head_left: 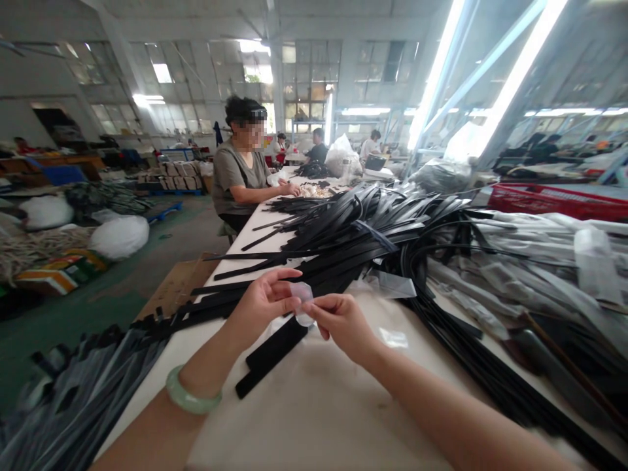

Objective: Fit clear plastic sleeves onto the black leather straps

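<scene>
Above the white table, both my hands hold a small translucent plastic piece (301,296), perhaps the mouth of a clear sleeve. My left hand (267,297), with a pale green bangle (192,390) on the wrist, pinches its left side between thumb and fingers. Thumb and forefinger of my right hand (343,320) grip its right edge. Just below lie black flat strips (275,353), their far ends hidden behind the plastic and my hands. A large heap of long black strips (343,229) spreads beyond my hands.
A co-worker (245,163) sits at the table's far left side. Clear plastic sleeves (500,281) pile up on the right near a red crate (554,206). Sleeved strips (88,386) hang over the left edge. A small clear bag (392,337) lies on the tabletop (294,418).
</scene>
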Demonstrator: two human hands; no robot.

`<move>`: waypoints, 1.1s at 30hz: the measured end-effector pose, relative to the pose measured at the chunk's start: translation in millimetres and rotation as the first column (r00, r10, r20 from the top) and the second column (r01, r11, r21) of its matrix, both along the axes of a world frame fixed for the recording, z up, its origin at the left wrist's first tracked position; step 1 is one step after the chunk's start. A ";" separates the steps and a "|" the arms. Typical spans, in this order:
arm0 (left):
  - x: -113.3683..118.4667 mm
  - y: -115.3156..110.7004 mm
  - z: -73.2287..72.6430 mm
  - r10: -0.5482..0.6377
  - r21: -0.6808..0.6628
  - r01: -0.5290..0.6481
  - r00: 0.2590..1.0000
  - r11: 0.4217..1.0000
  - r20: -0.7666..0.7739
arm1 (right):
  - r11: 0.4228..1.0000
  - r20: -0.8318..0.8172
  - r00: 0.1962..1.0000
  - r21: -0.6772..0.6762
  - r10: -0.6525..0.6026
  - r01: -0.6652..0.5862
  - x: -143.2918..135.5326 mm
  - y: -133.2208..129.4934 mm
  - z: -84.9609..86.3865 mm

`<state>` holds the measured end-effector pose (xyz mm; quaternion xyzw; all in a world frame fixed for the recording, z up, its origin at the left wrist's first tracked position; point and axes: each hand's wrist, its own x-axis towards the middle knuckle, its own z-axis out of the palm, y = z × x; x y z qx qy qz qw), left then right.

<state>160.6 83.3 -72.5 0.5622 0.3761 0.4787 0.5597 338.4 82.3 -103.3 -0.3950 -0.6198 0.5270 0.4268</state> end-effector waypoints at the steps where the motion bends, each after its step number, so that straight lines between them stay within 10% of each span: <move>1: 2.4 0.6 -2.6 0.039 -0.009 -0.038 0.999 0.999 0.031 | 1.000 0.004 1.000 -0.004 0.010 -0.010 -0.3 -0.5 0.0; 15: 8.0 2.1 -11.1 0.167 0.073 -0.162 0.984 0.984 -0.065 | 0.996 0.096 0.993 0.042 0.074 -0.078 -1.0 -0.9 -4.6; 33: 5.0 6.0 -17.4 0.042 0.059 -0.032 0.983 0.998 -0.178 | 0.998 0.093 0.994 0.022 0.060 -0.062 5.6 6.2 -10.6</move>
